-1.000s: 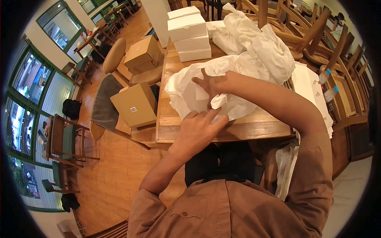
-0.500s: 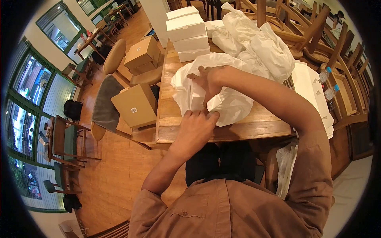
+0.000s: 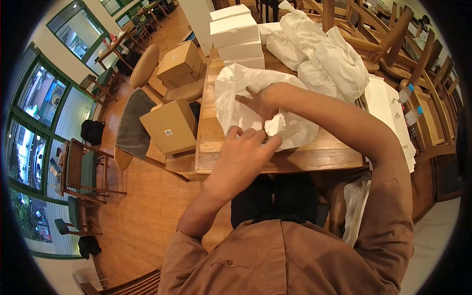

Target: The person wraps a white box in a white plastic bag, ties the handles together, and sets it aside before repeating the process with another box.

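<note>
A white plastic bag (image 3: 231,86) lies spread out on the wooden table (image 3: 339,155), its mouth facing up. Curled over its near edge, the fingers of my left hand (image 3: 244,152) grip the film. My right hand (image 3: 263,103) reaches into the mouth from the right, fingers apart and pointing left, with nothing seen in it. Part of the bag is hidden beneath my right forearm. Behind it sit several full, knotted white plastic bags (image 3: 339,61).
White boxes (image 3: 235,30) are stacked at the table's back left. White cardboard sheets (image 3: 386,108) lie on the right, beside plastic bottles (image 3: 413,116). Brown cartons (image 3: 169,127) rest on chairs to the left. Wooden chairs (image 3: 381,46) are piled behind.
The bag's near edge has shifted and bunched up between my hands. My left hand has moved slightly up and right; my right hand stays inside the mouth, fingers spread.
</note>
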`<action>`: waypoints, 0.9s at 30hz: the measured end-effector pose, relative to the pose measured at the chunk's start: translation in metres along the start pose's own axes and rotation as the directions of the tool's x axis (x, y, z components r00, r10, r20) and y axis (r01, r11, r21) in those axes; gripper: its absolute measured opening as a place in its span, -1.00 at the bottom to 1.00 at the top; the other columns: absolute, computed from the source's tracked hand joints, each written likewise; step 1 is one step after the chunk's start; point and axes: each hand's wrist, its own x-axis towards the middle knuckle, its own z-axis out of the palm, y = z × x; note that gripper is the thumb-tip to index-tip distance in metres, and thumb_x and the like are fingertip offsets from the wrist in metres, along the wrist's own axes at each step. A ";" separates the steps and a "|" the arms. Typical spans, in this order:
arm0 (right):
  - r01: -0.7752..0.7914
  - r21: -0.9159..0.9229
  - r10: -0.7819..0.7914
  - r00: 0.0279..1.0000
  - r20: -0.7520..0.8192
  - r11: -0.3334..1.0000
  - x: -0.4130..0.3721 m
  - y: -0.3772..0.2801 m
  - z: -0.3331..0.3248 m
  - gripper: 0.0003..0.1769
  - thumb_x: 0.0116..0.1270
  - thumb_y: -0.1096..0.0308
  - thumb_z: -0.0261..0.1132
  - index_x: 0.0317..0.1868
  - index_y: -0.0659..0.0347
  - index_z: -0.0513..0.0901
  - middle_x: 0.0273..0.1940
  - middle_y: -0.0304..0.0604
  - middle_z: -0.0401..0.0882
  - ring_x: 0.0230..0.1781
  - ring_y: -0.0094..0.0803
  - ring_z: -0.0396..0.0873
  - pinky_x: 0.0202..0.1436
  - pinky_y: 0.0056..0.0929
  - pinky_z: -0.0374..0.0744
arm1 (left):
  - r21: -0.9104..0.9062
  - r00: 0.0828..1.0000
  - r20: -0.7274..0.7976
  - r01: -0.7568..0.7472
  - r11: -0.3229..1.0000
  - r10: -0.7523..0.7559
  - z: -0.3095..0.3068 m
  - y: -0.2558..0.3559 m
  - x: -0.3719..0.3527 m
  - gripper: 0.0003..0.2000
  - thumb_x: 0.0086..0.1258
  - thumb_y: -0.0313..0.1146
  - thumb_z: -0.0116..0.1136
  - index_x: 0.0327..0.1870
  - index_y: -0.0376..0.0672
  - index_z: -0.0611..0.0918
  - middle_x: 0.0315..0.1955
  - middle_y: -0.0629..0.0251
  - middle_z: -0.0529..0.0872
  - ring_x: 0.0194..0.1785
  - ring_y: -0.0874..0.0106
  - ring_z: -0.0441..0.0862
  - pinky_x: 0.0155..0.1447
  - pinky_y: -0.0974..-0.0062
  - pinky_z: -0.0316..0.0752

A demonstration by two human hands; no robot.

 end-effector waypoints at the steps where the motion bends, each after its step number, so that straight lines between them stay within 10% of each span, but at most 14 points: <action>1: -0.002 0.000 0.002 1.000 0.000 1.000 0.003 0.005 0.000 0.63 -0.26 -0.11 0.69 0.68 0.03 -0.25 0.39 0.32 0.38 0.41 -0.03 0.41 0.39 -0.07 0.46 | 0.015 0.999 0.006 0.043 0.999 -0.043 -0.002 -0.003 0.000 -0.75 0.28 -0.50 0.16 -0.02 -0.05 0.59 -0.33 0.36 0.68 -0.12 0.33 0.68 0.07 0.24 0.44; 3: 0.093 -0.241 -0.130 0.982 -0.140 0.966 0.005 0.013 0.001 0.62 -0.21 -0.18 0.66 0.68 0.02 -0.27 0.32 0.28 0.49 0.33 0.03 0.51 0.35 -0.04 0.49 | 0.030 0.996 0.050 0.072 0.997 -0.073 -0.007 -0.006 -0.001 -0.75 0.29 -0.53 0.15 -0.02 -0.06 0.60 -0.31 0.35 0.69 -0.12 0.34 0.68 0.11 0.23 0.45; 8: 0.258 0.195 -0.241 0.965 -0.107 0.946 -0.063 0.012 -0.037 -0.05 0.28 -0.33 0.33 0.34 0.38 0.46 0.17 0.17 0.64 0.19 -0.07 0.63 0.27 -0.16 0.56 | -0.020 0.972 0.182 0.156 0.988 -0.149 -0.019 -0.015 -0.007 -0.73 0.35 -0.51 0.17 0.06 -0.17 0.51 -0.22 0.15 0.73 -0.09 0.13 0.69 0.10 0.15 0.46; 10: 0.265 0.390 -0.313 0.948 0.063 0.882 -0.100 0.011 -0.057 -0.08 0.29 -0.27 0.38 0.34 0.38 0.45 0.14 0.07 0.67 0.08 -0.11 0.65 0.19 -0.22 0.59 | -0.110 0.954 0.237 0.216 0.970 -0.185 -0.019 -0.019 -0.010 -0.70 0.35 -0.48 0.21 0.06 -0.19 0.47 -0.22 0.10 0.72 -0.09 0.05 0.68 0.07 0.12 0.48; 12: 0.484 0.474 -0.497 0.861 -0.108 0.736 -0.120 0.035 -0.041 -0.18 0.26 -0.16 0.47 0.29 0.33 0.52 0.06 -0.09 0.71 0.00 -0.15 0.63 0.14 -0.26 0.58 | -0.199 0.933 0.293 0.274 0.941 -0.210 -0.020 -0.023 -0.010 -0.67 0.35 -0.45 0.24 0.07 -0.22 0.44 -0.22 0.04 0.72 -0.08 -0.02 0.67 0.04 0.09 0.49; 16: 0.517 0.147 -0.404 0.790 -0.461 0.843 -0.189 0.026 0.000 -0.25 0.14 -0.07 0.54 0.18 0.33 0.64 -0.09 -0.09 0.73 -0.01 -0.16 0.62 0.13 -0.28 0.56 | -0.243 0.872 0.469 0.280 0.929 -0.140 -0.034 -0.021 0.001 -0.69 0.37 -0.40 0.26 0.02 -0.24 0.42 -0.23 -0.03 0.70 -0.09 -0.08 0.65 -0.02 0.06 0.51; 18: 0.249 -0.031 -0.216 0.762 -0.610 0.968 -0.197 0.019 0.026 -0.43 -0.05 0.25 0.56 0.02 0.29 0.71 -0.03 -0.12 0.69 -0.02 -0.14 0.55 0.13 -0.26 0.53 | -0.287 0.871 0.483 0.254 0.924 -0.090 -0.047 -0.019 0.011 -0.72 0.40 -0.39 0.24 -0.01 -0.24 0.42 -0.25 -0.04 0.69 -0.10 -0.08 0.65 -0.04 0.07 0.51; 23: 0.377 0.036 -0.202 0.572 -0.795 0.925 -0.201 0.014 0.065 -0.64 -0.24 0.65 0.36 -0.30 0.20 0.69 0.01 -0.21 0.62 0.13 -0.10 0.51 0.22 -0.16 0.49 | -0.532 0.879 0.477 0.276 0.800 0.014 -0.040 -0.031 0.056 -0.77 0.49 -0.29 0.15 -0.06 -0.25 0.44 -0.25 -0.07 0.68 -0.13 -0.07 0.65 -0.05 0.10 0.48; 27: 0.500 0.063 -0.136 0.353 -0.926 0.864 -0.196 0.014 0.080 -0.70 -0.22 0.66 0.36 -0.37 0.20 0.69 0.11 -0.14 0.62 0.27 -0.02 0.48 0.31 -0.11 0.47 | -0.142 0.746 0.656 0.271 0.952 -0.114 -0.007 -0.021 0.095 -0.67 0.47 -0.23 0.11 0.04 -0.34 0.54 0.03 -0.11 0.67 0.13 -0.06 0.61 0.18 0.14 0.51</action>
